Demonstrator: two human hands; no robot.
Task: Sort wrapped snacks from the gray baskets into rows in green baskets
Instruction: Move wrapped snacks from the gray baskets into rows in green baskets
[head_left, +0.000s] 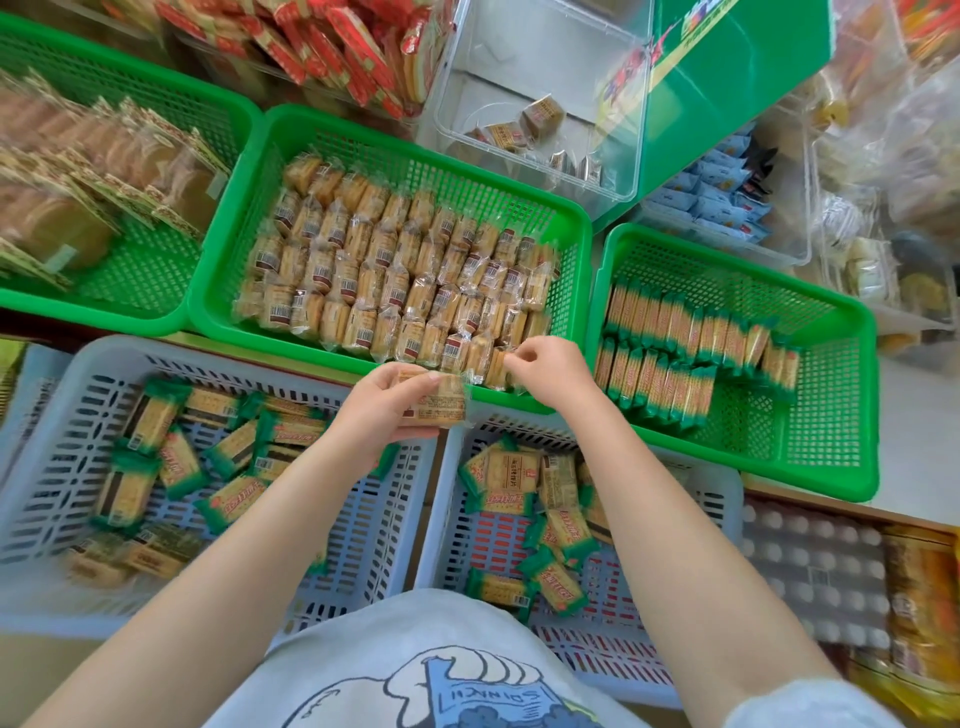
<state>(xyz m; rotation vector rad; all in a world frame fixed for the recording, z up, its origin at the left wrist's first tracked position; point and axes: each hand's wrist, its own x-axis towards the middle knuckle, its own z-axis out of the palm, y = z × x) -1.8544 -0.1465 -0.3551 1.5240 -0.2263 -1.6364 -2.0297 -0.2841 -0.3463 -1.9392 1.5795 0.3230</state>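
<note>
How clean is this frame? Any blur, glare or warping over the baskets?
Head view: hands and middle green basket sharp; wafers in the far-left basket and the right edge smeared; basket rims bow from the wide lens; light flat, slight glare on the clear bin.

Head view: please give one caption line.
Right hand places clear-wrapped snack in middle green plastic basket; left hand holds another.

Far-left green basket blurred, its left side cut off
</note>
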